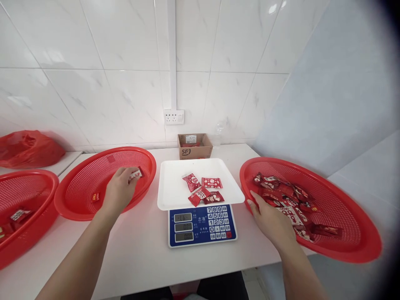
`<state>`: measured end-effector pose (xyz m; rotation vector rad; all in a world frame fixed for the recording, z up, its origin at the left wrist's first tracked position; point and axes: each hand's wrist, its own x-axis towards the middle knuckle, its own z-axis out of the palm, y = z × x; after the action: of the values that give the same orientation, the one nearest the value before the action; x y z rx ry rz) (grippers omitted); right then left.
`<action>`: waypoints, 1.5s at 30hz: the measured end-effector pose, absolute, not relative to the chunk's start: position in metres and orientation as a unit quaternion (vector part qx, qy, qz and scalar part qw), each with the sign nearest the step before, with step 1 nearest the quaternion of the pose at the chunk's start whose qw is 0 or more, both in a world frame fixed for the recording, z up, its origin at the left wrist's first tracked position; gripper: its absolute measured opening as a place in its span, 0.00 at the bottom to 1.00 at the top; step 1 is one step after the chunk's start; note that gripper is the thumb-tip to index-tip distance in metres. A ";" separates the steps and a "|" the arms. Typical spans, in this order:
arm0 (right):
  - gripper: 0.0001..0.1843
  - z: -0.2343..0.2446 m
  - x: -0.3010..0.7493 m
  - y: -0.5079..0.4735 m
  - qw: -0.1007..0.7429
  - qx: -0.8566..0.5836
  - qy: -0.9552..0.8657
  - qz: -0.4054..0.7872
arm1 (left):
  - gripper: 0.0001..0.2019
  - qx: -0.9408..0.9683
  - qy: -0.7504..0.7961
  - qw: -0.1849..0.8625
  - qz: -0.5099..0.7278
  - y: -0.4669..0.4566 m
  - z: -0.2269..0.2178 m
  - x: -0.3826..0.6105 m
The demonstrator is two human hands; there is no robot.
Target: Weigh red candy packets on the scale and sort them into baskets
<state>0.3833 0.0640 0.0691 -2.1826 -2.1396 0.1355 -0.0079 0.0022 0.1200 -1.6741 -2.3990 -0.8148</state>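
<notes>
My left hand (123,186) pinches a packet (135,174) over a round, holey plastic basket (83,179). My right hand (271,216) touches another's smooth rim (353,255); I can't tell its grip.

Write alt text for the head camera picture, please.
A left hand holds a small red-white packet over a rounded red perforated plastic basket; the right hand touches the rim of a second such basket, containing packets. Between them, four red packets lie on a blue-fronted scale's white rectangular tray.
</notes>
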 end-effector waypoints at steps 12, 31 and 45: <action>0.31 0.070 0.383 0.064 0.041 -0.713 -0.698 0.050 | 0.15 -0.805 -0.539 -0.074 -0.238 0.012 0.101 0.107; 0.31 0.071 0.386 0.061 0.044 -0.706 -0.702 0.075 | 0.13 -0.560 -0.539 -0.443 -0.447 0.011 0.104 0.111; 0.31 0.066 0.388 0.061 0.044 -0.705 -0.705 0.062 | 0.10 -0.486 -0.614 -0.244 -0.573 -0.002 0.108 0.064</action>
<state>0.3880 0.0614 0.0656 -2.1536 -2.1557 0.1897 0.0638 -0.0020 0.1081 -1.8204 -2.2994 -2.1452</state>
